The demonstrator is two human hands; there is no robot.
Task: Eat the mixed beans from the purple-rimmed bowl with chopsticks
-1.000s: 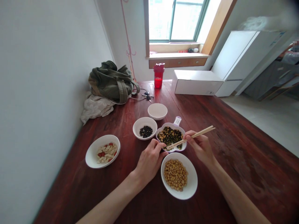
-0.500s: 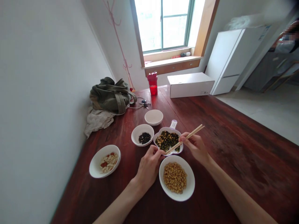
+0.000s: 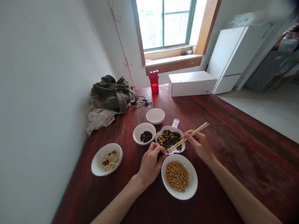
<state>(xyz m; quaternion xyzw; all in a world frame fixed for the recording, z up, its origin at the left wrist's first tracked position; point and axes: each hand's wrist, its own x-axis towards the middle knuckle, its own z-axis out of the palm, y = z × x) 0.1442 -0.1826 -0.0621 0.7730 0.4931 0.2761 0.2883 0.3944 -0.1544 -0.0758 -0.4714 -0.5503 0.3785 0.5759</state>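
Note:
My left hand (image 3: 151,165) grips the near left rim of a white flower-shaped dish (image 3: 171,127) holding a dark green mix with yellow beans. My right hand (image 3: 199,146) holds a pair of wooden chopsticks (image 3: 190,136), their tips resting in that mix. Just below the dish, close to both hands, sits a white bowl of soybeans (image 3: 193,179). A small white bowl of black beans (image 3: 137,133) stands left of the dish. Further left is a white bowl of pale slices and red pieces (image 3: 98,158).
All of this sits on a dark red wooden table (image 3: 221,130) against a white wall on the left. Farther back are a small white bowl (image 3: 155,116), a red bottle (image 3: 154,82), keys (image 3: 146,103), a green bag (image 3: 112,95) and a white box (image 3: 192,84).
My view has swung and levelled, shifting the room in the frame. Both hands stay at the dish with little movement, and the chopstick tips remain in the mix.

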